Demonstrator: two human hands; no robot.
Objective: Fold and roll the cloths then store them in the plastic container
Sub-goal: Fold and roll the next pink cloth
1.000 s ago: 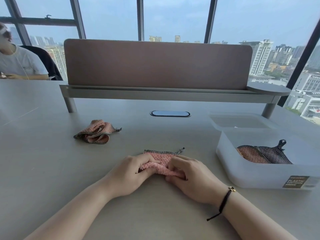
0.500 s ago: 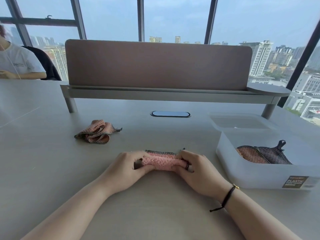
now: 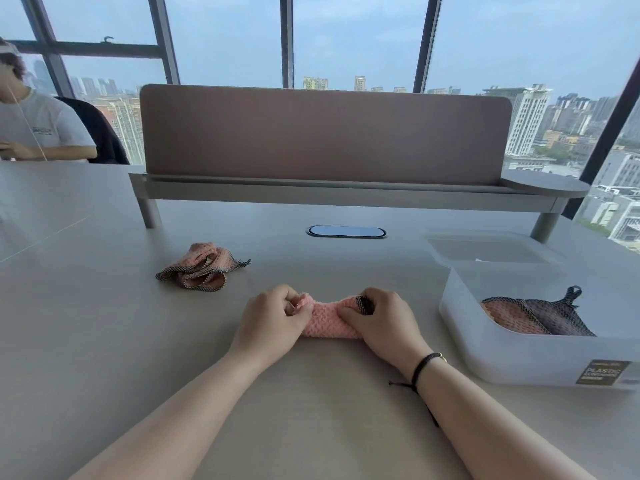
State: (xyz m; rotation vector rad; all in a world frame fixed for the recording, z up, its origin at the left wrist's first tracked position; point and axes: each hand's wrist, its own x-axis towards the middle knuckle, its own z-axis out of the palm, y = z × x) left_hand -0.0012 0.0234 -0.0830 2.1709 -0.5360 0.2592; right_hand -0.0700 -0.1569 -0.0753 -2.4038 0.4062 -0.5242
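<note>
A pink cloth [image 3: 329, 320] with dark checked trim lies rolled into a short tube on the table in front of me. My left hand [image 3: 273, 318] grips its left end and my right hand [image 3: 384, 320] grips its right end, fingers curled over the roll. A second pink cloth [image 3: 201, 271] sits crumpled on the table to the far left of the roll. To the right stands the white plastic container [image 3: 519, 362], holding another cloth [image 3: 533, 315] with its dark mesh side and hanging loop showing.
The container's lid [image 3: 485, 249] lies flat just behind it. A desk divider on a raised shelf [image 3: 325, 192] crosses the back of the table, with a cable port [image 3: 346, 232] in front. Another person [image 3: 38, 129] sits at the far left.
Both hands have rolled the pink cloth away from me; the flat part with the checked edge has been taken up into the roll, and the hands now sit farther apart at its ends.
</note>
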